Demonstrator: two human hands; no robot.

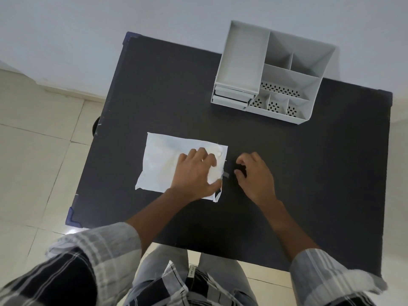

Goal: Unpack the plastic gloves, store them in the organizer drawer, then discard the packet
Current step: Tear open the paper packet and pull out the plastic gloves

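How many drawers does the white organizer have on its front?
2 show on the organizer: the upper drawer and the lower drawer directly under it, both at the left front below the open tray. More may be hidden from this high angle.

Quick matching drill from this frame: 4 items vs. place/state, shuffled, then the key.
Items
1. glove packet
2. desk organizer
3. left hand
4. right hand

Place/state
A. curled just above the bare table, right of the packet's edge
B. far right part of the black table, drawers shut
C. lying flat, near the table's left side
D. spread flat, pressing on the packet's right end

Pairs: 1-C, 2-B, 3-D, 4-A
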